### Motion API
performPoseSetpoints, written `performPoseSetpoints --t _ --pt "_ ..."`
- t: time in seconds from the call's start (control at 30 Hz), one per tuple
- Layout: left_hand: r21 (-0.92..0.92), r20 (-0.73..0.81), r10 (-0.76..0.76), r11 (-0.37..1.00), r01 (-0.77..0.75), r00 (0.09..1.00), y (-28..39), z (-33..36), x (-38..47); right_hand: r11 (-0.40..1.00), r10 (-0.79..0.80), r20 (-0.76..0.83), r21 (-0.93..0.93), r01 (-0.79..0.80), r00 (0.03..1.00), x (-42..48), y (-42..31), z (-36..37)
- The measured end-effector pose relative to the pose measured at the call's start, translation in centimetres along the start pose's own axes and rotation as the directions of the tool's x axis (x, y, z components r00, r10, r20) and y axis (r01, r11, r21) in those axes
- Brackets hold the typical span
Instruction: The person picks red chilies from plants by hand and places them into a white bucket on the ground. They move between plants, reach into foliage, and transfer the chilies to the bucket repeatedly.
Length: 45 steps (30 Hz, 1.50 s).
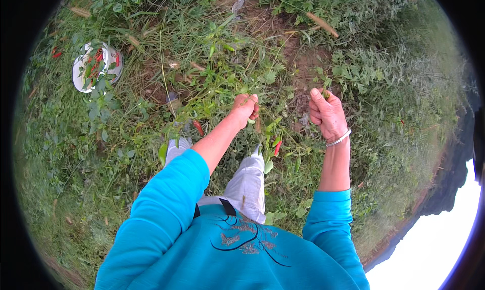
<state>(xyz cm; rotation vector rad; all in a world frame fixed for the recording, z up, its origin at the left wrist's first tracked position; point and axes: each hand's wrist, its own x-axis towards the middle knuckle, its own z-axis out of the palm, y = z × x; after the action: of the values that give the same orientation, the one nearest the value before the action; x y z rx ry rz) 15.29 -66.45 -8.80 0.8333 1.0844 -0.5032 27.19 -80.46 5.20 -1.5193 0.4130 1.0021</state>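
My left hand (pixel 245 107) is closed around a thin green stem of a chili pepper plant (pixel 208 104) in front of my legs. Off to its right, my right hand (pixel 329 111) is a loose fist, with a bit of green plant (pixel 326 94) pinched between thumb and forefinger; whether this is a leaf, stem or pepper I cannot tell. A red chili (pixel 278 148) hangs among green ones below and between the hands. Another red chili (pixel 197 127) shows beside my left forearm. Farther forward, green chilies (pixel 212 50) hang on a branch.
At the far left a white bucket (pixel 116 72) sits tilted in the growth, holding red and green chilies (pixel 93 68). Dense weeds (pixel 379 74) cover the right side. Bare reddish soil (pixel 307 64) shows ahead. Dry grass heads (pixel 322 24) stick up, and plants surround my legs (pixel 248 176).
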Motion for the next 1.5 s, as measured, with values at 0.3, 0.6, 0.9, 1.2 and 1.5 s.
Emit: performPoseSetpoints --t 0.3,0.6,0.9,1.2,1.5 --pt "-0.111 0.029 -0.033 0.993 0.036 0.999 0.7 0.1 0.2 0.938 0.332 -0.011 0.11 -0.329 0.943 -2.7 8.4 -5.2" --pt "-0.179 0.016 -0.04 0.983 0.042 0.999 0.1 0.9 0.0 0.843 0.275 0.227 0.41 -0.348 0.934 -5.2 9.3 1.2" --pt "-0.271 0.051 -0.057 0.96 0.069 0.997 1.1 0.7 -0.7 0.96 0.214 0.084 0.168 -0.225 0.973 -11.2 7.9 1.7" --pt "0.276 0.422 0.264 0.874 -0.4 0.867 4.0 1.4 -9.5 0.995 -0.058 0.208 0.097 0.038 0.976 -14.0 4.6 2.3" --pt "0.472 0.828 0.225 0.216 -0.855 0.513 5.8 5.7 -19.1 0.986 -0.081 0.4 -0.099 0.131 0.913 -15.3 4.4 -0.2"
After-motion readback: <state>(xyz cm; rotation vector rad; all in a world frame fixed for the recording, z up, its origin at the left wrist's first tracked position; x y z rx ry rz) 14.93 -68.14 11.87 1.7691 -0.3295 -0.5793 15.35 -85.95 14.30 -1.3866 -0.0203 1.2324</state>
